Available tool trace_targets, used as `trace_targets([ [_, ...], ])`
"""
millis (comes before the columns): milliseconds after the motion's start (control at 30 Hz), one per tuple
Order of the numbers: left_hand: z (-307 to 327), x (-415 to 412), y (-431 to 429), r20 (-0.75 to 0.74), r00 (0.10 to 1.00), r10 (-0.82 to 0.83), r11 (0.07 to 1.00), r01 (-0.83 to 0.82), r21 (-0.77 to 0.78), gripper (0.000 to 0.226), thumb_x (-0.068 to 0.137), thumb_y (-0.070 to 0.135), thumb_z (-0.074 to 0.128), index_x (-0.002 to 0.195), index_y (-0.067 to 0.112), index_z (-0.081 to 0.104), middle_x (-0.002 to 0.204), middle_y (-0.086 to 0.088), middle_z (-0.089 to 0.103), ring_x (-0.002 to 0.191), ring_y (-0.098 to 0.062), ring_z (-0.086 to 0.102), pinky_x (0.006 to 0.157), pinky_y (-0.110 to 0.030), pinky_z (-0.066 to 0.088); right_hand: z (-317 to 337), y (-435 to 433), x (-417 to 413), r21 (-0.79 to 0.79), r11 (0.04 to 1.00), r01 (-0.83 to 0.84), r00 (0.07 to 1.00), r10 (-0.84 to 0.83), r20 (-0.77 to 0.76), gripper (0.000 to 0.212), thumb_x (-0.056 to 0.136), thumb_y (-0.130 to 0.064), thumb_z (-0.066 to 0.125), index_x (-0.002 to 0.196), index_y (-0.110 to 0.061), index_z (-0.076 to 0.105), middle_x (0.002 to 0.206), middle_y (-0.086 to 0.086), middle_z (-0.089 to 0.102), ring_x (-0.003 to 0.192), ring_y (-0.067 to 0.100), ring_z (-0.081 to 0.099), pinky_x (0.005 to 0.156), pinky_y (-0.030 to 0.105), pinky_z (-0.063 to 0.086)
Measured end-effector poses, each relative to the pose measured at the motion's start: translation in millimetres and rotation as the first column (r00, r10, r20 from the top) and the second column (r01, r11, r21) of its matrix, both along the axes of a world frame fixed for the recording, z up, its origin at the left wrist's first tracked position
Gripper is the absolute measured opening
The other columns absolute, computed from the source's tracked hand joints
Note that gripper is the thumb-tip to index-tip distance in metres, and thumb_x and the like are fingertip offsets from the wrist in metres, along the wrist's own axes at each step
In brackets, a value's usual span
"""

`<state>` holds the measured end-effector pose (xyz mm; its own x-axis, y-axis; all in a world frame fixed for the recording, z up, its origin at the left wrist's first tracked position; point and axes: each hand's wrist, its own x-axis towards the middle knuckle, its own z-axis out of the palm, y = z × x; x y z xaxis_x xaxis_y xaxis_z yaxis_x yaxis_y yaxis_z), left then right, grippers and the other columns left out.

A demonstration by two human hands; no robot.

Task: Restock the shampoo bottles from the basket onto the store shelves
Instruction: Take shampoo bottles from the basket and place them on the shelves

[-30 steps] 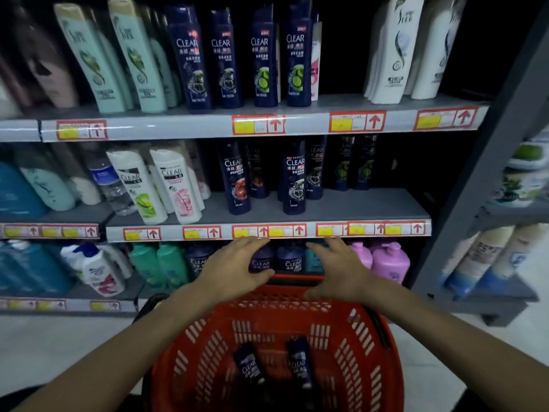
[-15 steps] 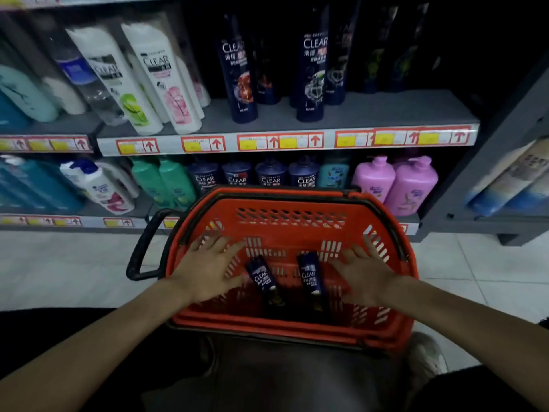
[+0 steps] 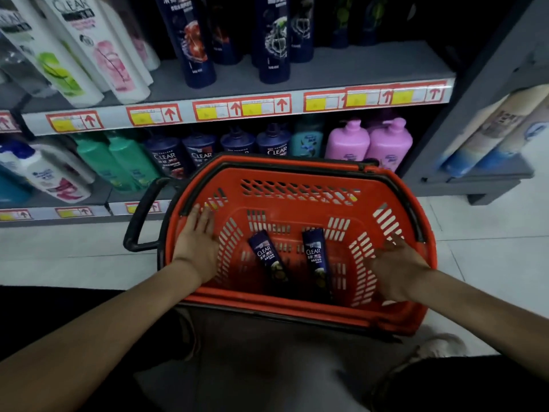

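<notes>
Two dark blue CLEAR shampoo bottles lie on the floor of the red basket (image 3: 297, 176), which sits low in front of you. The left bottle (image 3: 266, 256) is tilted a little and the right bottle (image 3: 316, 257) is nearly straight. They are side by side but not touching.

Your left grip (image 3: 197, 243) is open, palm down with the fingers straight and together. It is spread over the basket's left inner wall, just left of the left bottle, and holds nothing. Your right grip (image 3: 398, 270) is open too, with the fingers splayed and a little blurred. It is over the right inner wall, apart from the right bottle, and holds nothing. You cannot tell from this view whether either palm presses on the plastic.

The basket's black handle (image 3: 139, 217) juts out to the left over the pale floor (image 3: 481, 251). Beyond the basket, the grey middle shelf (image 3: 341, 71) carries tall dark blue bottles (image 3: 274, 40) and white CLEAR bottles (image 3: 98, 52), with red and yellow price tags (image 3: 240, 107) along its edge. On the lowest shelf stand green bottles (image 3: 118, 162), short dark CLEAR bottles (image 3: 166, 157) and pink pump bottles (image 3: 347, 141).
</notes>
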<state>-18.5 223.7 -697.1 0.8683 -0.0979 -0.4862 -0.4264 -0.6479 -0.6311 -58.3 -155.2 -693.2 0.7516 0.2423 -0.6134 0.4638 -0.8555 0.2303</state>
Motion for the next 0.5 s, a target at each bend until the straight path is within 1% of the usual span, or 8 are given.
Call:
trace_targets([
  [100, -3.7, 9.2, -27.4, 0.014, 0.999, -0.049, 0.999, 0.049, -0.012, 0.076, 0.100, 0.061, 0.025, 0.163, 0.019, 0.022, 0.171, -0.020, 0.004, 0.156, -0.045, -0.011, 0.116, -0.067, -0.017, 8.6, -23.2, -10.1, -0.022, 0.998, 0.052, 0.998, -0.053, -0.020, 0.091, 0.087, -0.064, 0.062, 0.160, -0.023, 0.025, 0.162, 0.003, 0.037, 0.155, 0.028, 0.021, 0.127, 0.052, 0.003],
  [167, -6.5, 13.1, -48.0, 0.018, 0.997, -0.080, 0.997, 0.080, -0.010, 0.077, 0.099, 0.063, 0.026, 0.163, 0.021, 0.024, 0.171, -0.019, 0.006, 0.156, -0.046, -0.011, 0.115, -0.068, -0.019, 9.7, -41.5, -16.9, -0.025, 0.996, 0.081, 0.997, -0.082, -0.007, 0.091, 0.086, -0.065, 0.063, 0.158, -0.022, 0.029, 0.159, 0.004, 0.042, 0.152, 0.028, 0.027, 0.127, 0.051, 0.004],
  [233, -8.0, 14.8, -69.1, 0.014, 0.994, -0.111, 0.994, 0.111, -0.015, 0.077, 0.098, 0.063, 0.029, 0.163, 0.021, 0.027, 0.171, -0.020, 0.007, 0.156, -0.046, -0.011, 0.114, -0.069, -0.020, 8.1, -60.1, -23.4, -0.025, 0.992, 0.120, 0.993, -0.120, -0.002, 0.087, 0.086, -0.064, 0.063, 0.156, -0.021, 0.034, 0.155, 0.004, 0.048, 0.150, 0.028, 0.033, 0.127, 0.050, 0.006],
  [333, -8.4, 18.3, -97.2, 0.021, 0.986, -0.164, 0.986, 0.164, -0.025, 0.077, 0.098, 0.063, 0.030, 0.161, 0.019, 0.030, 0.170, -0.021, 0.011, 0.156, -0.046, -0.008, 0.114, -0.069, -0.021, 1.4, -86.1, -32.7, -0.012, 0.978, 0.210, 0.978, -0.210, 0.020, 0.078, 0.086, -0.060, 0.065, 0.152, -0.025, 0.042, 0.149, 0.001, 0.055, 0.145, 0.025, 0.040, 0.127, 0.047, 0.009],
  [500, -7.8, 29.9, -137.4, 0.029, 0.977, -0.214, 0.977, 0.214, -0.005, 0.070, 0.102, 0.060, 0.025, 0.160, 0.022, 0.033, 0.171, -0.019, 0.007, 0.156, -0.045, -0.010, 0.114, -0.070, -0.020, -9.5, -115.1, -46.4, -0.009, 0.960, 0.279, 0.959, -0.278, 0.057, 0.080, 0.086, -0.059, 0.068, 0.154, -0.026, 0.040, 0.153, 0.001, 0.050, 0.148, 0.026, 0.038, 0.127, 0.050, 0.010],
])
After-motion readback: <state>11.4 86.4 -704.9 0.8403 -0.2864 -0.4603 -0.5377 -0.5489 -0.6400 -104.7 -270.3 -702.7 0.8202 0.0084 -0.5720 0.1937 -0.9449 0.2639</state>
